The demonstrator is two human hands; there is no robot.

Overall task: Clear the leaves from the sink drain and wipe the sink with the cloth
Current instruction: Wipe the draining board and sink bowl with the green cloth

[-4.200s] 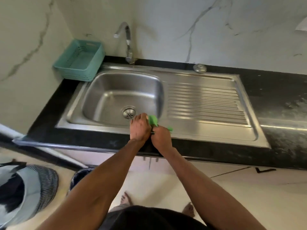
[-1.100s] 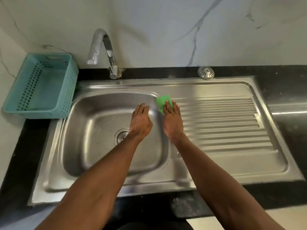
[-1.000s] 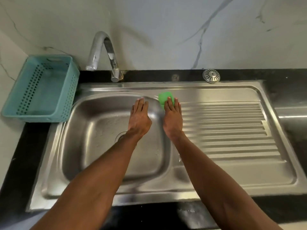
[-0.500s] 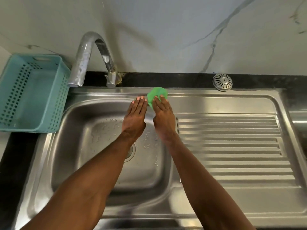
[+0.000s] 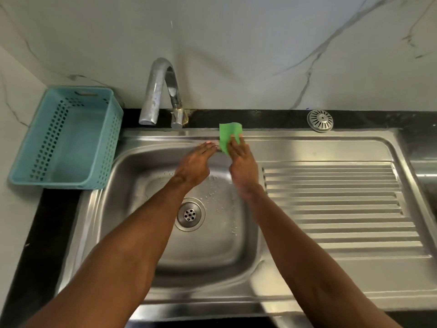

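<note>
A small green cloth lies on the back rim of the steel sink, just right of the tap. My right hand presses it down with straight fingers. My left hand lies flat beside it over the basin's far edge, fingertips touching the rim, holding nothing. The round drain in the basin floor shows bare, with no leaves on it. Water droplets dot the basin floor near the drain.
A curved chrome tap stands behind the basin. A teal plastic basket sits on the black counter at the left. The ribbed drainboard runs to the right. A loose metal strainer cap lies at the back right.
Both hands have slid from the basin's right edge up and left to the sink's back rim, the right hand pushing the green cloth along. The view has moved closer.
</note>
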